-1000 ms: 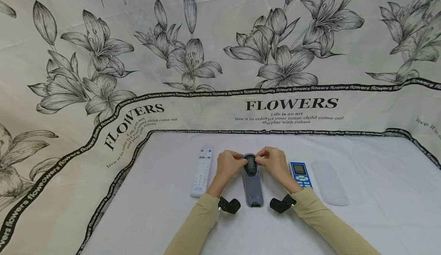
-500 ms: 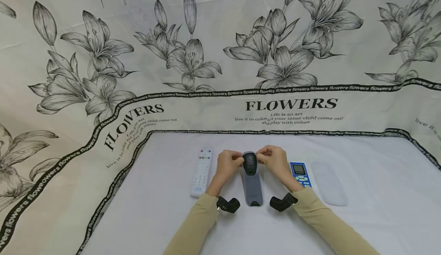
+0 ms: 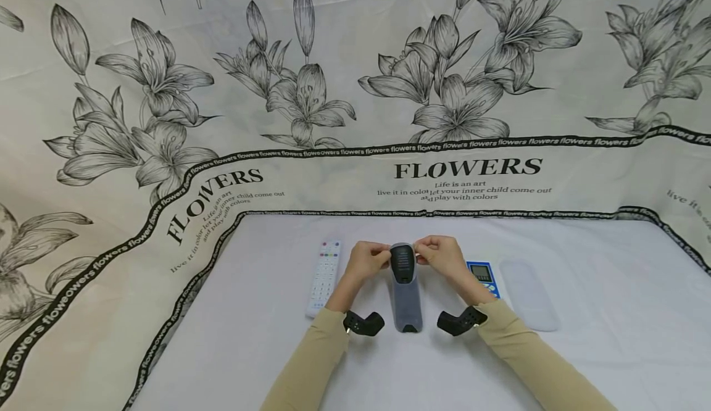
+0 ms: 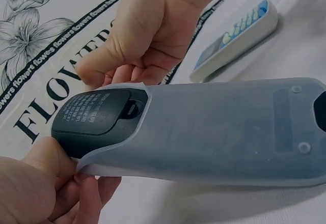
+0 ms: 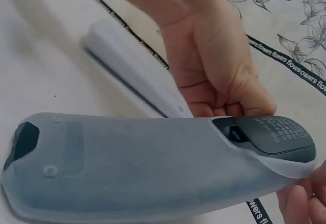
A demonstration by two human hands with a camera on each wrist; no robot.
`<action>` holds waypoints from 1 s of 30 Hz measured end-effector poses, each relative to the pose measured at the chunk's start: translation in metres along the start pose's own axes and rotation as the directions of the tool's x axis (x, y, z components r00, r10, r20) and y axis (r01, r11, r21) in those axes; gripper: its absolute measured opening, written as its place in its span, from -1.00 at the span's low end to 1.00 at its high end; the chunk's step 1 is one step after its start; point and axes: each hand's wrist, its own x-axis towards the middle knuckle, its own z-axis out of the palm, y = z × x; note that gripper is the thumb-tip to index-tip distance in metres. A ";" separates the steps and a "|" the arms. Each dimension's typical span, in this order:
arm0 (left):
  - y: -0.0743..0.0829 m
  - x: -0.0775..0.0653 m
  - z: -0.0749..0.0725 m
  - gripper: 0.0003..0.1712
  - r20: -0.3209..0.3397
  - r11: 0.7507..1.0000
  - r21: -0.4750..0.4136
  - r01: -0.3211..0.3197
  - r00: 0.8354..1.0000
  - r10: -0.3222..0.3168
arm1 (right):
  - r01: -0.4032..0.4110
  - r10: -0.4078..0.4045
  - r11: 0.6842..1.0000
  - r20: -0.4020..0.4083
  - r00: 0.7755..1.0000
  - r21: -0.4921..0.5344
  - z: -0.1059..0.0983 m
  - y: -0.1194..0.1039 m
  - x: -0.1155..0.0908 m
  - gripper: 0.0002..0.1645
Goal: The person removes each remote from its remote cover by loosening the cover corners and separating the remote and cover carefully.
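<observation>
The left hand (image 3: 366, 260) and right hand (image 3: 444, 255) are pinching opposite edges of the translucent sleeve (image 4: 219, 137), which is covering most of the dark remote control (image 4: 109, 141) between them, while the battery-cover end (image 4: 86, 113) is apparently awaiting covering.

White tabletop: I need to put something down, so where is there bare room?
In the head view, bare tabletop lies left of the white remote and right of the translucent cover. Crowded between them: left hand, sleeved dark remote, right hand, blue remote.

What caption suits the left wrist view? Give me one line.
Left hand and right hand hold a dark remote partly sheathed in a cloudy cover.
</observation>
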 end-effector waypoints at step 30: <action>0.005 0.003 0.000 -0.75 -0.115 0.974 -0.226 0.030 0.992 -0.057 | 0.171 -0.172 0.985 0.066 0.983 0.024 -0.009 -0.013 -0.011 -0.63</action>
